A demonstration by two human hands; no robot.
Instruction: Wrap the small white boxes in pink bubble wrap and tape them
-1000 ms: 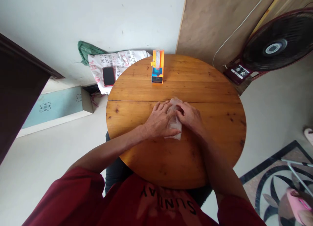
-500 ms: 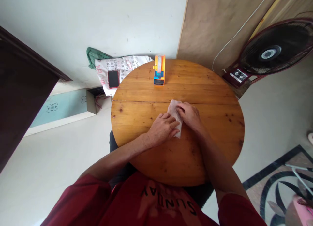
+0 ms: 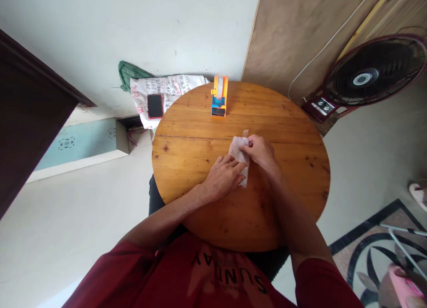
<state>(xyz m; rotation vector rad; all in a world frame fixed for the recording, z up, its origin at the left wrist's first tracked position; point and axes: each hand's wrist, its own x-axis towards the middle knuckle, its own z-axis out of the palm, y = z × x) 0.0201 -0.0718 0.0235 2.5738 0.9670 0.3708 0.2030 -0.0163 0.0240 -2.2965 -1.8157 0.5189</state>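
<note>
A small, flat bundle of whitish bubble wrap (image 3: 238, 147) lies on the round wooden table (image 3: 193, 166) in front of me. My left hand (image 3: 224, 175) rests across its lower half, fingers stretched out and pressing it down. At the upper right edge, my right hand (image 3: 261, 151) pinches the wrap between thumb and fingers. A short pale strip (image 3: 246, 133) sticks up beyond that corner; it may be tape, but I cannot tell. What is inside the bundle is hidden. Toward the table's far edge stands an orange and blue tape dispenser (image 3: 219, 97) with a roll in it.
A phone (image 3: 155, 106) lies on a white printed sack (image 3: 171, 88) left of the table, near a green bag (image 3: 131, 74). To the right stands a dark red fan (image 3: 365, 79). The white wall (image 3: 133, 23) rises just behind the table.
The right fingers have shifted at the wrap's upper right corner, and a pale strip now shows past it. My left hand has stayed almost in place. The view has tilted slightly.
</note>
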